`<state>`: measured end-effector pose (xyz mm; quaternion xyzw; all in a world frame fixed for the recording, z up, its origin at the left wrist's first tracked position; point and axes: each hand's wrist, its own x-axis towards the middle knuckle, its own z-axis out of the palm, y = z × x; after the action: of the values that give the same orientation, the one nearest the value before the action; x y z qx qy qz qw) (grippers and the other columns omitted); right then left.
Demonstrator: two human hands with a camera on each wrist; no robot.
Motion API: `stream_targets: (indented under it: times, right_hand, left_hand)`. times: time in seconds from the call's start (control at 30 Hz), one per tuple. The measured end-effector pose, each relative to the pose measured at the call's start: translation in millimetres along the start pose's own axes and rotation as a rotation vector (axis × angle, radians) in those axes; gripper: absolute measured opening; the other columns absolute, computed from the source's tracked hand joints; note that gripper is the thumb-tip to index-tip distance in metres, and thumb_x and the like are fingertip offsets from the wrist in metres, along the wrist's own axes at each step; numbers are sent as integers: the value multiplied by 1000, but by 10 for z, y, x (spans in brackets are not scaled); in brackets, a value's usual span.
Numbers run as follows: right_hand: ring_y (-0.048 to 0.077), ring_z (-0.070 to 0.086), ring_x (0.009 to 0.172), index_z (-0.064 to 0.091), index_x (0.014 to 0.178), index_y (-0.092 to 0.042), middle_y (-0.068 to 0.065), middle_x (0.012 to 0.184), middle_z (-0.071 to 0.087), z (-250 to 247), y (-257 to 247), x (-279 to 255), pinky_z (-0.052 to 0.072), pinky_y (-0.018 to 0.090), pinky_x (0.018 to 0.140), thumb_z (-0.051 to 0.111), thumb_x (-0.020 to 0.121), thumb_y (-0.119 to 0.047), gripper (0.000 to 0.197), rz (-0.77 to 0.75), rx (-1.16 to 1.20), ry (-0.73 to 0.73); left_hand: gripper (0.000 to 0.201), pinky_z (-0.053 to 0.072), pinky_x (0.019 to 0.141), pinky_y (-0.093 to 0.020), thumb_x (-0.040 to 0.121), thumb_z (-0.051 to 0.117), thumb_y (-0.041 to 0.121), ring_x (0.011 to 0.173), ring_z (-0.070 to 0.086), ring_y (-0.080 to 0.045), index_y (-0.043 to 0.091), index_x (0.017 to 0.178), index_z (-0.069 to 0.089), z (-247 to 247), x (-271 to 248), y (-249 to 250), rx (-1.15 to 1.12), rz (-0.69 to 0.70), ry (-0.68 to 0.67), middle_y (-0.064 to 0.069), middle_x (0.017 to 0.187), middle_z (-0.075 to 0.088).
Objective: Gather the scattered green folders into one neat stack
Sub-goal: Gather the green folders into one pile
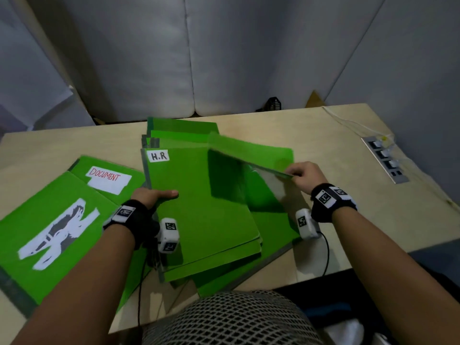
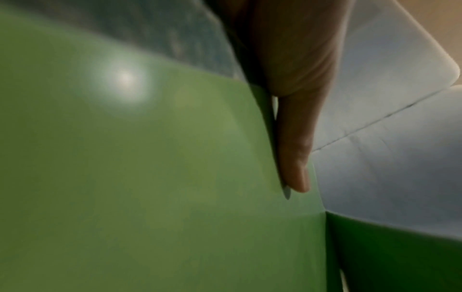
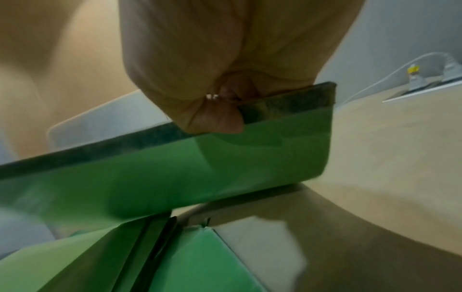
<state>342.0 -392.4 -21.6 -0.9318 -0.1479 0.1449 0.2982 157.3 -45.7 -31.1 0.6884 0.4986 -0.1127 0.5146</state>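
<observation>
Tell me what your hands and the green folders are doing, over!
Left hand grips H.R folder. Right hand pinches lifted folder by its edge. DOCUMENT folder not yet stacked.

Black wristbands [image 1: 331, 201] — tagged white cameras [image 1: 307, 224]

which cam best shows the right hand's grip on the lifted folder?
Right wrist: the right hand fills the frame, fingers pinching the dark edge strip of the lifted folder near its corner. Head view shows the same hand small and from above, holding the tilted folder over the pile. Left wrist shows neither.
</observation>
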Motion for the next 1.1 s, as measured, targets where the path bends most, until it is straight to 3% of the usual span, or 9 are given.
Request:
stream_targets:
  times: [0.23,0.3,0.33,0.37,0.43,0.5,0.67,0.8,1.1]
  right_hand:
    - [22,63,95,74,66,-15,5,82,73,313,110,-316,45,38,102,57,76,16,37,143,147,-262]
    - [29,61,105,72,66,-24,8,94,71,433,155,-349,44,40,102,63,81,2,31,255,185,-139]
    - [33,57,113,73,79,-21,13,110,67,467,167,-337,43,41,102,69,82,-11,11,288,136,-38]
    - [36,50,120,69,101,-15,16,125,57,471,164,-317,41,44,103,72,80,-27,24,350,41,40]
    - [41,34,129,41,134,-7,20,140,36,480,138,-308,37,53,102,76,72,-49,83,566,-56,43]
    - [45,31,133,22,144,-6,22,147,24,503,95,-277,37,55,102,82,64,-49,110,689,-24,-9]
    - [41,44,126,25,139,-2,22,139,43,706,-43,-196,44,47,100,86,65,-33,101,587,-97,-147]
    - [39,26,137,25,143,-5,20,148,25,742,-262,-173,29,48,109,83,62,-51,110,572,-409,-205]
    - [41,46,123,25,137,-3,21,139,35,789,-151,-197,47,46,96,90,55,-41,112,582,-159,-184]
  left_hand:
    - [85,43,97,-45,71,82,29,118,50,-41,-10,134,41,-452,-13,-65,59,-40,84,-27,130,53]
    - [89,44,100,-48,68,83,30,119,50,-42,-9,136,40,-495,-50,-101,46,-58,78,-27,130,53]
    - [91,43,101,-49,67,84,31,119,50,-42,-8,137,40,-499,-75,-116,41,-64,76,-26,131,52]
    - [93,44,101,-50,66,84,33,119,50,-42,-7,137,40,-501,-91,-132,42,-70,75,-26,132,52]
    - [97,44,101,-51,64,85,35,119,50,-42,-7,138,39,-498,-103,-161,41,-74,78,-27,133,52]
    - [99,44,101,-51,64,85,36,120,50,-43,-6,140,37,-492,-103,-175,34,-80,81,-27,135,50]
    - [98,43,100,-53,67,84,30,122,48,-43,-5,142,32,-471,-116,-209,-36,-119,62,-26,134,50]
    - [100,43,100,-54,64,86,28,122,48,-43,-3,143,33,-459,-83,-263,-74,-131,52,-25,134,50]
    - [101,40,102,-56,68,84,26,126,42,-44,1,147,27,-433,-61,-294,-104,-158,37,-24,139,45]
